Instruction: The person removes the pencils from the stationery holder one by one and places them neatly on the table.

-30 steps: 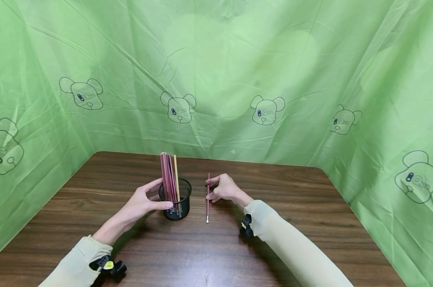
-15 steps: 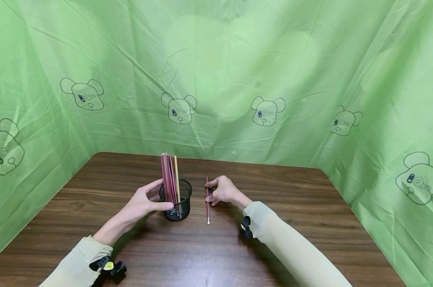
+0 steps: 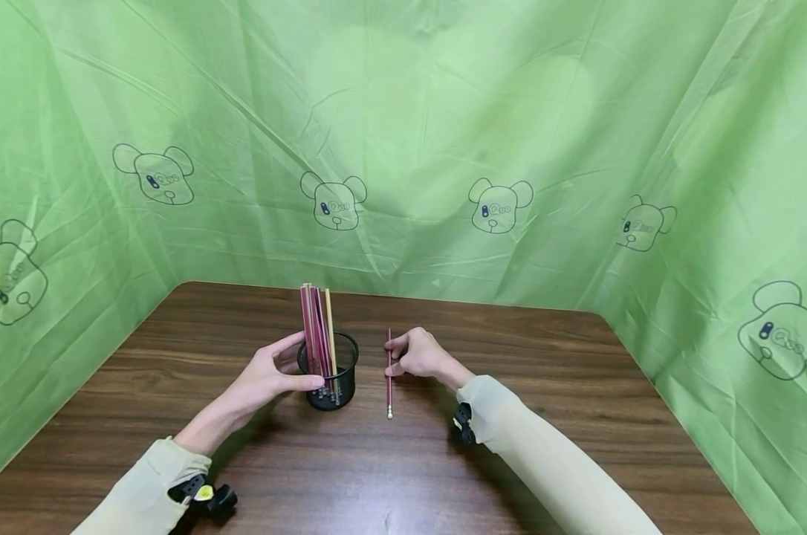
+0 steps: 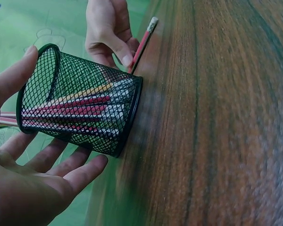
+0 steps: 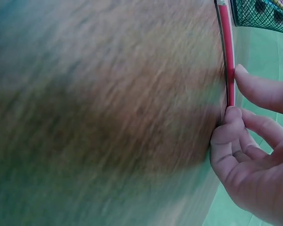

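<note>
- Starting far left of the black mesh cup [image 3: 348, 384], spotting green cloth [image 3: 76, 126] printed with bear-head outlines, stretching on behind the cup.
- Below left of the cup, seeing a pale left sleeve [image 3: 143, 483] and a black wrist camera [image 3: 221, 502].
- Holding the cup from its left side with the left hand [image 3: 263, 375], laying the thumb near the rim and the fingers along the opposite wall: a broad grip, filled by the cup!
- Seeing the cup standing upright on the wooden table [image 3: 403, 475].
- Inside the cup, spotting reddish pencils [image 3: 315, 327] bunching at its left, sending whitish ends down to the base; slanting at their right, one yellow pencil [image 3: 331, 327].
- Near the cup's right side, but not touching it, finding a single red pencil [image 5: 228, 42], pointing its eraser end toward the wearer; not being able to tell whether lying fully flat.
- Holding that pencil with the right hand [image 3: 422, 355], right of the cup: a narrow grip, setting thumb and fingertip at separate spots along the shaft.
- Lower right of the cup, catching the pale right sleeve [image 3: 544, 453].
</note>
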The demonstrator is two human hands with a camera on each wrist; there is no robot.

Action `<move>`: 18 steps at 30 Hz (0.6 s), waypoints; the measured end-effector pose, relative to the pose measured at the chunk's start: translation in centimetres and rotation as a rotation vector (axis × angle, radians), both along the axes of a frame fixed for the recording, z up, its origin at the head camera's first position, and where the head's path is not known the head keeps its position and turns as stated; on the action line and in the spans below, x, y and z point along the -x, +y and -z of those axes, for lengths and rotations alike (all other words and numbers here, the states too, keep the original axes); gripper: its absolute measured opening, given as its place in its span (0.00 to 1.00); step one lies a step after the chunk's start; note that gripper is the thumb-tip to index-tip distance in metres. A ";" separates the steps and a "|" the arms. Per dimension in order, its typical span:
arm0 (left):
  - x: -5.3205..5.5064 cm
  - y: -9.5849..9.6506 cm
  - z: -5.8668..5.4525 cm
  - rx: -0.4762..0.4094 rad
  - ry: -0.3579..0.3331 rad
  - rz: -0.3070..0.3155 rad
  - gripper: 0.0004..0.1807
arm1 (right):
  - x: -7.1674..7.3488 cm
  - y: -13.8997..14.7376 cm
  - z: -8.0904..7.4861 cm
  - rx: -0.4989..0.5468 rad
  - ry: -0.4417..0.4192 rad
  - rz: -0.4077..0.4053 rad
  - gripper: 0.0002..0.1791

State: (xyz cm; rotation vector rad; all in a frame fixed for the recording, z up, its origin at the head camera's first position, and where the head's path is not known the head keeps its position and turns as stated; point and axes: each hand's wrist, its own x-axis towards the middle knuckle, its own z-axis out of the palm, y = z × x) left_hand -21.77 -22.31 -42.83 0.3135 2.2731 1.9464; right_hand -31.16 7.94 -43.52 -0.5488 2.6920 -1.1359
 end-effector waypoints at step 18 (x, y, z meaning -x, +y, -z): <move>-0.1 0.1 -0.1 0.012 -0.001 -0.001 0.54 | -0.3 0.2 -0.1 0.039 -0.012 -0.018 0.26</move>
